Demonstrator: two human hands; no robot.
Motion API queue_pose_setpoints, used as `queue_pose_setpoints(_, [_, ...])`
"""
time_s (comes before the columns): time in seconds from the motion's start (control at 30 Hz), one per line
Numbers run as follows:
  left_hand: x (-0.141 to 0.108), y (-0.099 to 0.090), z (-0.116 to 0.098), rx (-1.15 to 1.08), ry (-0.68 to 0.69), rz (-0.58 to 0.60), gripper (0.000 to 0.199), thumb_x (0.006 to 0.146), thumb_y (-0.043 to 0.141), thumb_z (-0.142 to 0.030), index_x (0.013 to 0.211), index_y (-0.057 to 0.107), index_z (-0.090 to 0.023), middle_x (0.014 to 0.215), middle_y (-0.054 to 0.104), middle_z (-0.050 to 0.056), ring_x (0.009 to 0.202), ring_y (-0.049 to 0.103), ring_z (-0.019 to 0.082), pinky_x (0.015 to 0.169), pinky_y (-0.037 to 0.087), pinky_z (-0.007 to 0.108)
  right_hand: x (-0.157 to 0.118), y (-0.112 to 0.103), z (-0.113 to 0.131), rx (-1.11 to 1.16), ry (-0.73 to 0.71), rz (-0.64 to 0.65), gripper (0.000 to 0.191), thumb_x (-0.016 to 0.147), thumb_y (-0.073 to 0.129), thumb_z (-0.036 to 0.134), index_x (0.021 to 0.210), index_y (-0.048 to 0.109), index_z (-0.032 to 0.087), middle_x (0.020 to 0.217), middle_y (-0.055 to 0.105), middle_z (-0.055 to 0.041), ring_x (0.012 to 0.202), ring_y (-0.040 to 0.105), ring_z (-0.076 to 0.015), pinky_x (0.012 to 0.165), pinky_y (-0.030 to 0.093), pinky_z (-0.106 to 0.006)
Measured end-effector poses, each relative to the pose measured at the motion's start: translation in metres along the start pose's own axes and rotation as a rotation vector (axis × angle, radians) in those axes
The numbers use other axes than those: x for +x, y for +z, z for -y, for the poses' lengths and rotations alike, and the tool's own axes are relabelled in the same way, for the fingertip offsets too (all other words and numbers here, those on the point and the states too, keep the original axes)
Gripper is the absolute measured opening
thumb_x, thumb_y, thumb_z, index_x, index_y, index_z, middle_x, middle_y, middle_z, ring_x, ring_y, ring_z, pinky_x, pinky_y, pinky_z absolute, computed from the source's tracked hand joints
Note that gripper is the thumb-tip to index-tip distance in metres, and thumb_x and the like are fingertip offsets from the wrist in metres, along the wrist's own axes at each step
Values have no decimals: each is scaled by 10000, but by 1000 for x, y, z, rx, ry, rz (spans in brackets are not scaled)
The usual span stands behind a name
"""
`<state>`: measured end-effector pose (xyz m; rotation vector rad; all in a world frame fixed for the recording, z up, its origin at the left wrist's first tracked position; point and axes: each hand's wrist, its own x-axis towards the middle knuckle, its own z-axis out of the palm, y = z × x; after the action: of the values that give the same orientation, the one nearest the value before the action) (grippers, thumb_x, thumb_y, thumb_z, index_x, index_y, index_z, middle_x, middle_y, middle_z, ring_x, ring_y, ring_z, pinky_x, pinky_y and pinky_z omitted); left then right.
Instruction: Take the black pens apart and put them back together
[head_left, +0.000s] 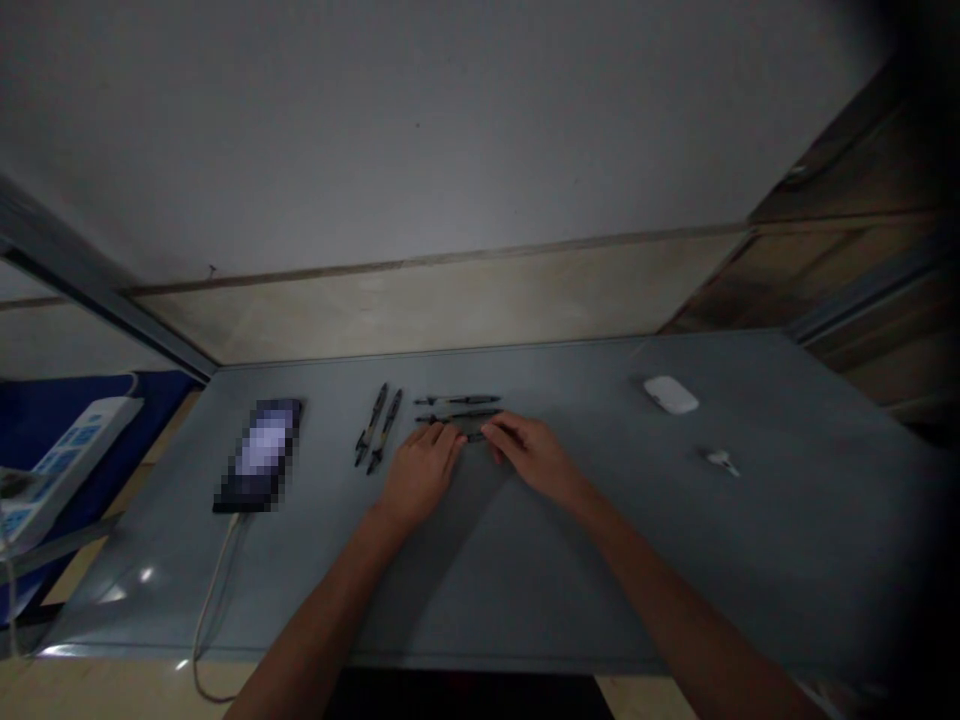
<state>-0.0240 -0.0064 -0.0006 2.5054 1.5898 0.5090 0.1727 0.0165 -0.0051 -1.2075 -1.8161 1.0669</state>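
Observation:
Between my hands is a dark pen (pixel 475 437), lying sideways just above or on the grey tabletop, its ends hidden by fingers. My left hand (pixel 426 468) closes on its left end. At its right end, the thumb and fingers of my right hand (pixel 529 455) pinch it. Just beyond my fingers, a black pen (pixel 459 414) lies crosswise, and another pen (pixel 459 400) runs parallel behind it. To the left of my left hand, two more pens, an outer pen (pixel 371 424) and an inner pen (pixel 385 431), lie side by side, slanting away from me.
A phone (pixel 259 455) with a cable (pixel 214 590) lies at the left of the grey metal table (pixel 525 610). On the right are a white earbud case (pixel 670 395) and white earbuds (pixel 721 461). A power strip (pixel 67 475) sits beyond the left edge. A wall (pixel 450 300) stands behind.

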Motion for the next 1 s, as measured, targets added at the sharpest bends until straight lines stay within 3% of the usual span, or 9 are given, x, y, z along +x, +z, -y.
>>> queue_pose_setpoints(0.07, [-1,-1,-2,-66,-11,16,301,1050,365,-370,1102,601,-190,1047,696,80,944,668,223,820,528,349,0,-3,2,-2,-17,5,226,962,526,335,882,683,194,746,670,-19,690,628,-166,665,493,-283])
queue_pose_setpoints(0.13, [-2,-2,-2,-104,-26,40,289,1041,398,-382,1157,589,-198,1088,700,82,959,676,226,807,535,345,-1,-4,4,24,-60,6,148,923,580,280,994,688,207,933,717,-44,825,667,-177,731,514,-289])
queue_pose_setpoints(0.23, [-1,-1,-1,-90,-34,79,274,1043,401,-346,1160,600,-199,1082,709,80,946,690,223,794,539,336,-2,-4,5,17,-106,31,240,893,632,275,1123,669,221,1091,717,-65,915,678,-187,776,525,-298])
queue_pose_setpoints(0.4, [1,-1,2,-77,11,104,298,1041,403,-366,1199,618,-233,1087,718,65,942,697,209,805,544,320,-1,-3,2,-68,-14,27,286,986,485,356,911,710,197,751,699,-36,672,645,-183,666,514,-311])
queue_pose_setpoints(0.5, [1,-1,3,-116,13,79,311,1042,402,-353,1257,601,-246,1110,719,62,975,694,207,836,544,323,0,-4,2,-26,-57,-17,189,936,554,281,1036,699,210,956,734,-61,843,681,-198,745,528,-319])
queue_pose_setpoints(0.6, [1,-2,3,-142,6,32,307,1042,404,-336,1246,609,-233,1124,717,69,1008,686,214,863,540,334,-1,-5,3,-30,-106,-24,220,894,617,256,1099,689,223,1092,718,-72,943,670,-206,779,520,-319])
queue_pose_setpoints(0.8, [0,-5,-1,-133,-21,52,279,1031,416,-352,1139,640,-225,1007,739,51,879,709,214,754,530,304,-1,-5,1,6,-11,8,213,950,551,338,978,711,200,863,729,-53,763,668,-192,714,511,-313])
queue_pose_setpoints(1.0, [2,-14,6,-57,-133,83,339,1021,407,-428,1069,679,-232,847,752,36,721,704,209,635,462,282,3,-13,-3,56,9,-49,159,884,637,299,992,725,222,967,737,-58,897,677,-208,802,506,-324])
